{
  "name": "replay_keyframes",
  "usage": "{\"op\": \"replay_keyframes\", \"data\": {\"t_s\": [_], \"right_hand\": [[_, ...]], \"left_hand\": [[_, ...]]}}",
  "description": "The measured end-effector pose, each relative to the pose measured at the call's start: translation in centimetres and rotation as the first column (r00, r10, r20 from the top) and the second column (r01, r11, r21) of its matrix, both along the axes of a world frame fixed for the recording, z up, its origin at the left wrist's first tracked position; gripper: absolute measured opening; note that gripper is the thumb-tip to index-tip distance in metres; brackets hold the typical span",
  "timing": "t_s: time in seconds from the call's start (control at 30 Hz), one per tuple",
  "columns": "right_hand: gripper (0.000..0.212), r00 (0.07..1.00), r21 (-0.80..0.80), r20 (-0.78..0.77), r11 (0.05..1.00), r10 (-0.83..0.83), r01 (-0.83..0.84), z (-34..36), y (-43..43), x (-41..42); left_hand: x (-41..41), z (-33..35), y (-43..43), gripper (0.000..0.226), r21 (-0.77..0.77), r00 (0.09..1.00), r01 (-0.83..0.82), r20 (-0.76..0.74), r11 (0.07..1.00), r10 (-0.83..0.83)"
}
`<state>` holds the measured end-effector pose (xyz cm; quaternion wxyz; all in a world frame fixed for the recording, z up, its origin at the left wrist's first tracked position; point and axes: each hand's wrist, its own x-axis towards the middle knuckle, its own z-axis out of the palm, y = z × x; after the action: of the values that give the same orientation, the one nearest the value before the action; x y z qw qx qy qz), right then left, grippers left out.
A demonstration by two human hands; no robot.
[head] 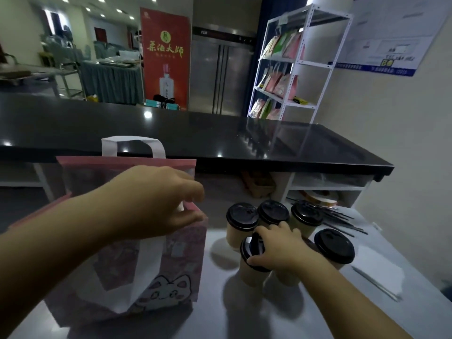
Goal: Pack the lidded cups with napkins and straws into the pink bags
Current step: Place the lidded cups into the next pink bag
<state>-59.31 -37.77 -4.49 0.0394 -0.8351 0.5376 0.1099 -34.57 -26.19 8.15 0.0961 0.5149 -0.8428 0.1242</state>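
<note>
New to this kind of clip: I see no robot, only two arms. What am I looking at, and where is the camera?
There is no machine here. A person wears one camera on the head, and it looks down at their own bare hands. The left hand holds the open pink bag by its rim. The right hand grips a lidded cup by its black lid, among other cups standing on the table. Black straws and white napkins lie to the right.

Bag (176, 253) stands left on the table (220, 314), cups (242, 216) clustered right of it, straws (342, 218) farther right, counter (195, 133) behind.
</note>
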Motion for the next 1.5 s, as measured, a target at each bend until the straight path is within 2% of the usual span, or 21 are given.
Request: {"op": "replay_keyframes", "data": {"t_s": [0.17, 0.33, 0.47, 0.57, 0.67, 0.77, 0.83, 0.93, 1.1, 1.27, 1.43, 1.5], "right_hand": [[0.068, 0.994, -0.061, 0.07, 0.995, 0.088, -0.084, 2.2, -0.8, -0.2], [0.071, 0.957, -0.298, 0.191, 0.942, 0.216, -0.153, 8.1, -1.2, 0.6], [0.071, 0.889, -0.509, 0.297, 0.846, 0.347, -0.16, 13.1, -0.7, 2.6], [0.073, 0.77, -0.596, 0.432, 0.789, 0.47, -0.147, 16.3, 0.3, 4.7], [0.071, 0.586, -0.658, 0.548, 0.74, 0.596, -0.137, 18.5, 1.7, 6.9], [0.064, 0.4, -0.637, 0.64, 0.744, 0.656, -0.2, 19.0, 3.0, 9.7], [0.063, 0.34, -0.59, 0.67, 0.751, 0.66, -0.295, 18.4, 3.6, 11.6], [0.068, 0.41, -0.502, 0.618, 0.738, 0.671, -0.451, 16.4, 4.3, 14.4], [0.071, 0.574, -0.367, 0.389, 0.693, 0.721, -0.621, 13.4, 4.4, 17.4], [0.074, 0.573, -0.267, 0.184, 0.602, 0.799, -0.753, 11.3, 4.1, 18.6], [0.076, 0.56, -0.187, 0.1, 0.568, 0.823, -0.801, 9.9, 3.7, 19.5], [0.077, 0.56, -0.161, 0.079, 0.565, 0.825, -0.809, 9.4, 3.5, 20.0]], "left_hand": [[0.6, 0.1, 0.3, 0.045, 0.033, 0.997, -0.077, 0.015, 0.996, 0.077], [2.4, 0.4, 0.6, 0.044, 0.018, 0.986, -0.152, -0.061, 0.988, 0.153], [4.5, 0.5, 1.0, 0.05, 0.011, 0.974, -0.205, -0.097, 0.979, 0.205], [6.5, 0.7, 1.9, 0.054, 0.02, 0.954, -0.261, -0.149, 0.965, 0.261], [8.7, 0.7, 3.0, 0.054, 0.036, 0.926, -0.325, -0.19, 0.945, 0.326], [10.8, 0.0, 4.3, 0.053, 0.062, 0.899, -0.408, -0.147, 0.911, 0.413], [12.1, -0.7, 5.1, 0.041, 0.089, 0.888, -0.434, -0.127, 0.896, 0.442], [13.8, -1.8, 5.9, 0.034, 0.148, 0.878, -0.461, -0.065, 0.875, 0.474], [15.9, -2.9, 6.3, 0.038, 0.209, 0.868, -0.478, -0.036, 0.853, 0.496], [16.8, -4.0, 6.8, 0.042, 0.243, 0.886, -0.435, -0.053, 0.867, 0.46], [17.0, -5.0, 7.4, 0.094, 0.332, 0.905, -0.386, -0.042, 0.861, 0.423], [16.9, -4.9, 7.5, 0.106, 0.356, 0.913, -0.367, -0.038, 0.859, 0.405]]}}
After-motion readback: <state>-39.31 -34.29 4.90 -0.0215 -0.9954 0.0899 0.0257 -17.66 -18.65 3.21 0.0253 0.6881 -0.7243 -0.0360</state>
